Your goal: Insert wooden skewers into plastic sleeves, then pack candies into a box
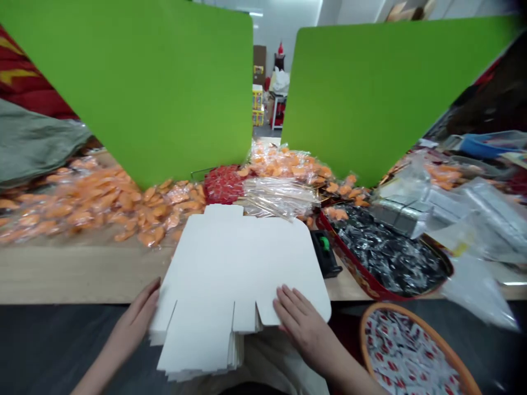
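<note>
A stack of flat white cardboard box blanks (230,263) lies in front of me, overhanging the table's near edge. Its cut flaps point toward me, and the sheets show slightly uneven along the lower edge. My left hand (142,307) is against the stack's left side with fingers stretched out and pressed alongside it; part of the fingers is hidden by the cardboard edge. On the right, my right hand (298,323) rests flat on the top sheet, fingers extended. Neither hand is wrapped around anything.
Orange wrapped pieces (90,203) are heaped along the table. Behind the stack are red packets (224,184) and wrapped sticks (280,196). To the right are a black tape dispenser (325,255), a red tin of black packets (387,252) and an orange basket (364,329). Green dividers (185,93) stand behind.
</note>
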The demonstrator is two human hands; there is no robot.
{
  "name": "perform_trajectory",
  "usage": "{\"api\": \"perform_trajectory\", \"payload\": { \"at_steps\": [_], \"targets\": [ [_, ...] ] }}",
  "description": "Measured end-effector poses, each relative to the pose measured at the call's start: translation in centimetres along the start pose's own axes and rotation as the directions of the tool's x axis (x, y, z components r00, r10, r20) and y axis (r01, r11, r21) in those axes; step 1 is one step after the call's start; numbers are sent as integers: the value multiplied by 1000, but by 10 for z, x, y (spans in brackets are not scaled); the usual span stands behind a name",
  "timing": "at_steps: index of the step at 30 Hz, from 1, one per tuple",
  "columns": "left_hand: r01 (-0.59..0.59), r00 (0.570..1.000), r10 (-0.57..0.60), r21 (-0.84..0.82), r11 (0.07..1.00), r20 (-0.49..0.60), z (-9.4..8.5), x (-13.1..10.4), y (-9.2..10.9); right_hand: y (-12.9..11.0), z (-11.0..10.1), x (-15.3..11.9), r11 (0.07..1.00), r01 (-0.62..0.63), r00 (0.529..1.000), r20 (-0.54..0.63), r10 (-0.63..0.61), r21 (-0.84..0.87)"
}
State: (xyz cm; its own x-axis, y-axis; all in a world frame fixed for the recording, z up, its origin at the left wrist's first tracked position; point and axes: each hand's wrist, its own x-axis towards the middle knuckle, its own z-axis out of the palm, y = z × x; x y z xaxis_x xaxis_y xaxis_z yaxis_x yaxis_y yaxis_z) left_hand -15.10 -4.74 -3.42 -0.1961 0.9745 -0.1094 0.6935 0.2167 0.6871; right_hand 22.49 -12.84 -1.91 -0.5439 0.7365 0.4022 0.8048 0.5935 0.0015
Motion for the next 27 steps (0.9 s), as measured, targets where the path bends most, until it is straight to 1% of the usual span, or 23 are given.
{"api": "perform_trajectory", "payload": {
  "at_steps": [1,3,5,7,9,10,13,14,16,18,19,20,21,22,23,24,25,26,27],
  "targets": [
    [51,999,-51,-31,998,12,-7,-1,-3,3,-2,3,1000,21,1000,-21,-21,15],
    [152,988,-146,-109,982,56,-23,-2,-5,12,-12,9,995,48,997,-61,-43,84],
    [189,979,-177,-132,973,100,-38,0,-1,19,-26,16,986,34,993,-113,-16,164],
    [186,970,-163,-122,975,180,-49,5,9,20,-33,21,975,3,990,-139,29,223],
    [170,959,-143,-92,981,246,-54,13,20,17,-30,21,968,-11,990,-131,45,251],
    [158,958,-131,-85,984,254,-54,17,25,16,-26,20,965,-6,992,-123,40,262],
    [135,969,-108,-110,985,223,-49,27,30,15,-10,15,947,25,996,-93,5,319],
    [145,967,-107,-155,977,232,-47,29,29,16,-8,15,935,27,998,-59,-7,353],
    [213,947,-129,-275,938,294,-41,29,25,19,-10,19,907,-17,997,78,-18,422],
    [291,920,-156,-362,886,360,-36,26,21,24,-17,28,875,-104,966,257,-24,473],
    [307,915,-163,-374,875,369,-35,24,19,26,-22,32,859,-147,943,332,-28,490],
    [299,920,-165,-365,882,356,-35,23,18,27,-27,37,847,-184,922,386,-27,498],
    [274,932,-163,-339,900,323,-36,23,18,28,-32,41,840,-213,910,413,-15,498],
    [243,947,-159,-298,923,280,-39,23,19,29,-37,45,839,-242,908,418,18,488],
    [216,958,-157,-244,946,240,-42,23,20,30,-43,48,841,-263,919,389,68,473],
    [202,963,-158,-195,960,217,-47,25,23,30,-49,51,847,-268,940,315,128,458],
    [204,962,-165,-174,963,216,-52,26,28,29,-56,53,859,-253,963,202,178,446],
    [223,956,-177,-190,956,233,-57,27,33,29,-64,55,875,-207,978,62,200,437],
    [253,948,-191,-240,937,255,-63,29,40,28,-72,56,896,-134,980,-78,183,423]
  ]
}}
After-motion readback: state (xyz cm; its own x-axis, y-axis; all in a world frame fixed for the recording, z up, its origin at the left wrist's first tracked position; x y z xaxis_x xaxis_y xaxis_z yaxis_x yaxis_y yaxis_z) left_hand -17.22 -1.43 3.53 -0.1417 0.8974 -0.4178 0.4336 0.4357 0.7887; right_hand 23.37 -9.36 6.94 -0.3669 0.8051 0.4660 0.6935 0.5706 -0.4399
